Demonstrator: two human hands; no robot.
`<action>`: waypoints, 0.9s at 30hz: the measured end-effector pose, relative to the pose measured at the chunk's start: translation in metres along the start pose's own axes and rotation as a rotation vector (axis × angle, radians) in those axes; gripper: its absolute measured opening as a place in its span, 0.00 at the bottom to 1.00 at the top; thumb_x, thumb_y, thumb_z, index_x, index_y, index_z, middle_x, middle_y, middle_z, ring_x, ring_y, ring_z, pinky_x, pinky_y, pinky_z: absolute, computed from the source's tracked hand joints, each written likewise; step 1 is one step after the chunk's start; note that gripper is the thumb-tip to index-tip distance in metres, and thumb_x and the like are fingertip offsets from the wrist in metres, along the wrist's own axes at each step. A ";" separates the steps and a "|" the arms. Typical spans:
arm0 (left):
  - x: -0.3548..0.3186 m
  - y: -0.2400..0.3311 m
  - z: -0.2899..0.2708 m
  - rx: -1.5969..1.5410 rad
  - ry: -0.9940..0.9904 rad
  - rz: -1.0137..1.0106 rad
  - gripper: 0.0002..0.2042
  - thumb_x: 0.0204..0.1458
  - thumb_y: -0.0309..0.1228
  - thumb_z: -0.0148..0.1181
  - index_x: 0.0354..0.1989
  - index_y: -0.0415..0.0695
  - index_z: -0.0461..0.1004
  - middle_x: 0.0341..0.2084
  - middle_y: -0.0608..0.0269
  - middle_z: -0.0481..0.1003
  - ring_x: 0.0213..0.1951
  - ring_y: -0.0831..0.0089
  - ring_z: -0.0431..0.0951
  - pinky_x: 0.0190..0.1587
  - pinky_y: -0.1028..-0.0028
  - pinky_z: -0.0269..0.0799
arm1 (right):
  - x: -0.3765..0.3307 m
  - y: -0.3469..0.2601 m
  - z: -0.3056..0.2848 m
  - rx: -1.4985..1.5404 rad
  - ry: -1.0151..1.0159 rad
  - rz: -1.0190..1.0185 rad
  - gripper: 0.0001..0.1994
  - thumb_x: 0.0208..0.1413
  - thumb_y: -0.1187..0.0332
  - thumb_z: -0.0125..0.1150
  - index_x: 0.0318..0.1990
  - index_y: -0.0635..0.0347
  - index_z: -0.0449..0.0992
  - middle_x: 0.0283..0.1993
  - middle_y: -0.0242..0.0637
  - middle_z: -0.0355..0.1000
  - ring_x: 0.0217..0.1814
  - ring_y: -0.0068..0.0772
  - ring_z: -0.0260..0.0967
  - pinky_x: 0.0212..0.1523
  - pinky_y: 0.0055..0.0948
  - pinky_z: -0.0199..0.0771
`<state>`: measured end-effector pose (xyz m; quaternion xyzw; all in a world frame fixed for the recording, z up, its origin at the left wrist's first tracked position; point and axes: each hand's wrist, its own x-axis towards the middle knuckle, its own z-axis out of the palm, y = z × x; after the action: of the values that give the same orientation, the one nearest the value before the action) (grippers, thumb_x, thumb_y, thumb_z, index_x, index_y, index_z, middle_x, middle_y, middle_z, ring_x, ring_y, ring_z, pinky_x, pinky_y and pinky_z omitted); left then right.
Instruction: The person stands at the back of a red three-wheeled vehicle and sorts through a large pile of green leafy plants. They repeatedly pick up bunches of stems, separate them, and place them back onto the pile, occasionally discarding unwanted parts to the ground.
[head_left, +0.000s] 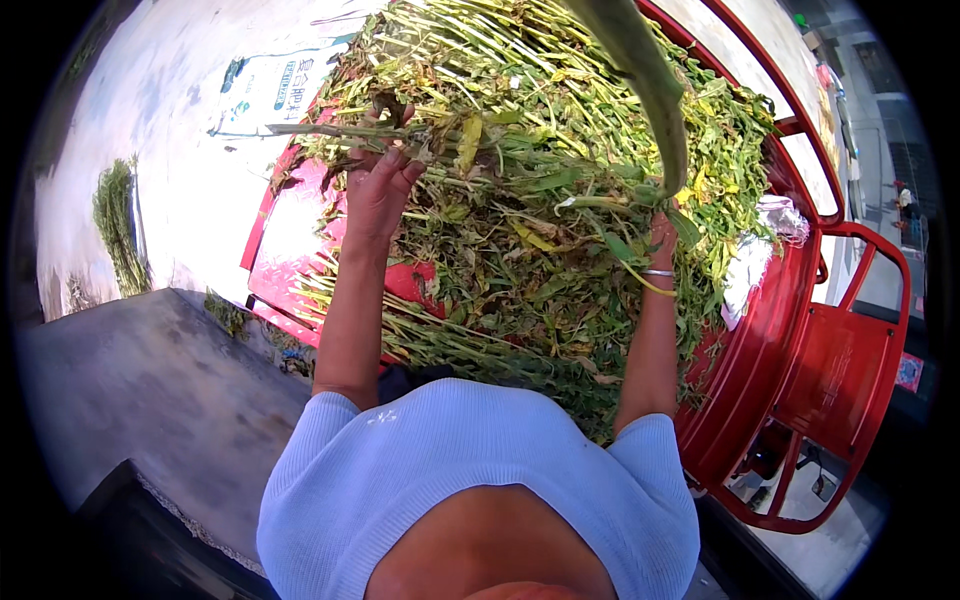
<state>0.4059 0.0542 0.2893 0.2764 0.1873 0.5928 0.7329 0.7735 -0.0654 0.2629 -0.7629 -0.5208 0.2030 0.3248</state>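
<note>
Handling step, I think: left hand (376,192) grasping stalks (318,130) over left of pile (735,165); right hand (662,240) behind leaves (685,227), can't tell grip; next needs firm left hold

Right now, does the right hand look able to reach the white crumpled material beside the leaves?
Probably yes: the white material lies to the right of the right hand, with only leaves seen between. The hand seems busy with a thick green stalk, though, and may need freeing.
</note>
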 end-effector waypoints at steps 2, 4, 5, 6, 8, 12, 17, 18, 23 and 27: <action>0.016 -0.037 -0.044 -0.044 0.240 -0.179 0.29 0.51 0.24 0.54 0.61 0.51 0.50 0.48 0.58 0.66 0.41 0.70 0.73 0.38 0.76 0.72 | -0.002 0.072 0.036 -0.603 0.286 -0.296 0.16 0.55 0.68 0.47 0.52 0.54 0.65 0.47 0.39 0.65 0.50 0.43 0.62 0.48 0.37 0.68; 0.001 -0.046 -0.073 -0.053 0.310 -0.275 0.25 0.52 0.24 0.53 0.58 0.51 0.53 0.45 0.62 0.68 0.40 0.71 0.73 0.36 0.77 0.71 | -0.006 0.010 0.044 -0.595 -0.049 -0.260 0.19 0.48 0.75 0.53 0.49 0.45 0.68 0.41 0.37 0.66 0.44 0.43 0.64 0.43 0.39 0.70; -0.009 -0.046 -0.070 -0.028 0.335 -0.317 0.23 0.52 0.24 0.53 0.57 0.51 0.56 0.43 0.63 0.68 0.39 0.72 0.73 0.35 0.77 0.71 | -0.009 0.000 0.046 -0.638 -0.100 -0.216 0.20 0.45 0.75 0.59 0.48 0.44 0.68 0.41 0.38 0.67 0.44 0.45 0.64 0.41 0.42 0.70; -0.011 -0.044 -0.066 -0.030 0.378 -0.325 0.21 0.52 0.24 0.52 0.54 0.51 0.59 0.39 0.67 0.69 0.38 0.75 0.72 0.34 0.78 0.70 | -0.003 -0.008 0.044 -0.651 -0.125 -0.272 0.23 0.38 0.71 0.67 0.46 0.47 0.69 0.39 0.39 0.67 0.42 0.46 0.65 0.38 0.42 0.71; -0.026 -0.042 -0.083 -0.051 0.339 -0.351 0.18 0.52 0.25 0.53 0.52 0.51 0.61 0.38 0.69 0.69 0.36 0.77 0.71 0.35 0.78 0.70 | 0.002 -0.007 0.047 -0.617 -0.146 -0.228 0.23 0.39 0.70 0.67 0.46 0.47 0.68 0.38 0.39 0.68 0.40 0.46 0.66 0.37 0.41 0.70; -0.040 -0.038 -0.100 -0.072 0.332 -0.348 0.16 0.50 0.28 0.58 0.47 0.51 0.64 0.35 0.71 0.69 0.35 0.78 0.69 0.37 0.76 0.69 | 0.002 -0.007 0.042 -0.493 0.018 -0.208 0.21 0.42 0.70 0.64 0.46 0.49 0.68 0.36 0.41 0.68 0.37 0.48 0.66 0.36 0.42 0.68; -0.056 -0.055 -0.119 -0.348 0.477 -0.443 0.19 0.48 0.34 0.62 0.48 0.50 0.65 0.43 0.64 0.70 0.44 0.66 0.70 0.49 0.61 0.67 | -0.015 -0.002 0.039 -0.408 0.010 -0.256 0.18 0.43 0.72 0.61 0.45 0.51 0.70 0.31 0.44 0.69 0.36 0.48 0.66 0.36 0.43 0.67; -0.057 -0.059 -0.123 -0.370 0.434 -0.446 0.20 0.48 0.36 0.62 0.49 0.51 0.65 0.46 0.61 0.69 0.47 0.63 0.69 0.51 0.59 0.66 | -0.018 -0.001 0.038 -0.385 0.051 -0.267 0.16 0.44 0.73 0.59 0.44 0.52 0.71 0.30 0.45 0.69 0.35 0.49 0.66 0.37 0.42 0.67; -0.076 -0.058 -0.118 -0.331 0.395 -0.337 0.19 0.50 0.37 0.58 0.49 0.42 0.67 0.39 0.57 0.71 0.41 0.64 0.71 0.49 0.62 0.69 | -0.023 -0.035 0.003 -0.282 0.296 -0.420 0.18 0.51 0.76 0.53 0.50 0.51 0.71 0.27 0.40 0.66 0.28 0.41 0.65 0.31 0.34 0.67; -0.089 -0.055 -0.134 -0.442 0.367 -0.336 0.21 0.49 0.31 0.57 0.52 0.42 0.63 0.34 0.55 0.73 0.37 0.65 0.72 0.46 0.65 0.70 | -0.020 -0.130 -0.021 -0.164 0.382 -0.585 0.16 0.55 0.77 0.50 0.52 0.57 0.70 0.28 0.34 0.66 0.25 0.23 0.59 0.25 0.22 0.62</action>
<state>0.3474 -0.0159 0.1459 -0.0354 0.2258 0.5299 0.8167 0.6938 -0.0581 0.3693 -0.6292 -0.6618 -0.0875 0.3982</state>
